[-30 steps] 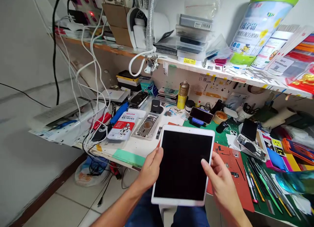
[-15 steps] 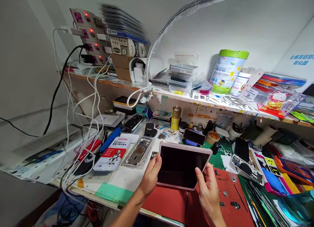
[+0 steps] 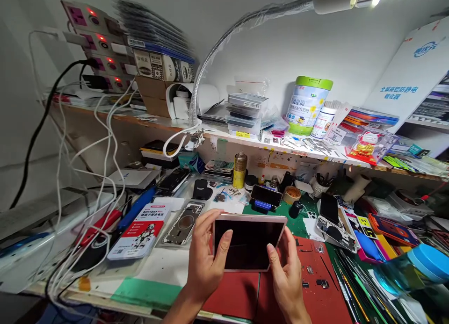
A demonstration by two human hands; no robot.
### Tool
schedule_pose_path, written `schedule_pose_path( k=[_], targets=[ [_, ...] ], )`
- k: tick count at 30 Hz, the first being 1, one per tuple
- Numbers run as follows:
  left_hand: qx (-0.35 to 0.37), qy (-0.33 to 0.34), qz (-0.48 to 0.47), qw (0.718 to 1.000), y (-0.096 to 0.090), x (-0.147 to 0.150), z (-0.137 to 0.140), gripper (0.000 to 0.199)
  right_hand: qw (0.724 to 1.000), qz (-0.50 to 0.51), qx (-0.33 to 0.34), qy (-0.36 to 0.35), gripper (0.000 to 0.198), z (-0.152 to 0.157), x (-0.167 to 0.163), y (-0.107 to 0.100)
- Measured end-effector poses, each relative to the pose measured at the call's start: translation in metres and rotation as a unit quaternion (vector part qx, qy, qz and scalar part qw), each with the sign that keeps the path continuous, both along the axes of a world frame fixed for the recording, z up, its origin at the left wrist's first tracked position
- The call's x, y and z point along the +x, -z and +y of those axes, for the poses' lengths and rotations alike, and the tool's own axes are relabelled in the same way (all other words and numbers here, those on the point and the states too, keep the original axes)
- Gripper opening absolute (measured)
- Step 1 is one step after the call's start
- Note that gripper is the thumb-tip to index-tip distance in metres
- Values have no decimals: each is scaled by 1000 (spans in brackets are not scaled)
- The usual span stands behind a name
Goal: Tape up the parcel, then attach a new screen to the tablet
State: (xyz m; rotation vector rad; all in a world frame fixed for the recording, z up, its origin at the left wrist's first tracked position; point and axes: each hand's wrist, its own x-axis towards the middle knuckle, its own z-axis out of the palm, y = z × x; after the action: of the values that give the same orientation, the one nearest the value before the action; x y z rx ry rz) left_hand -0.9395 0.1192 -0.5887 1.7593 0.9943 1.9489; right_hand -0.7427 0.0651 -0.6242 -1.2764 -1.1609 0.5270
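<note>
Between my two hands is a tablet (image 3: 249,244) with a dark screen and a pale pinkish frame, raised above a red mat (image 3: 238,293). My left hand (image 3: 206,254) grips its left side, thumb on the screen and fingers behind the edge. At the right side my right hand (image 3: 286,265) holds it, thumb on the lower right of the screen and fingers around the edge. Small dark parts (image 3: 322,283) lie on the mat to the right. An opened phone back housing (image 3: 184,223) rests to the left of my left hand.
A battery box (image 3: 142,228) and white cables (image 3: 108,151) lie on the left. Tweezers and thin tools (image 3: 358,284) lie right, beside a blue bottle (image 3: 410,268). Behind stand a phone (image 3: 266,197) and a spray can (image 3: 240,169). A loaded shelf (image 3: 298,148) spans the back.
The view has swung to the right. The tablet now sits more level, and my left hand has shifted higher on its side, its thumb lying over the screen.
</note>
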Motion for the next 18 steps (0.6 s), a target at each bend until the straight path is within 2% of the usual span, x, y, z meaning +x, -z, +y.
schedule_pose_path(
  k=[2, 4, 6, 8, 11, 18],
  targets=[
    [49, -57, 83, 994, -10, 0, -1, 45, 987, -114, 84, 69, 60, -3, 2, -19],
    [88, -106, 140, 981, -16, -1, -1, 43, 943, -250, 178, 129, 58, -6, 5, -40],
    [120, -136, 169, 969, -17, -2, -3, 45, 892, -350, 231, 167, 60, -10, 8, -56],
    [147, -152, 185, 960, -18, -3, -4, 46, 863, -404, 237, 190, 64, -14, 11, -64],
    [170, -152, 193, 954, -18, -4, -6, 47, 837, -443, 236, 216, 67, -18, 12, -63],
    [191, -144, 193, 952, -23, -6, -9, 53, 824, -460, 245, 222, 70, -20, 8, -60]
  ],
)
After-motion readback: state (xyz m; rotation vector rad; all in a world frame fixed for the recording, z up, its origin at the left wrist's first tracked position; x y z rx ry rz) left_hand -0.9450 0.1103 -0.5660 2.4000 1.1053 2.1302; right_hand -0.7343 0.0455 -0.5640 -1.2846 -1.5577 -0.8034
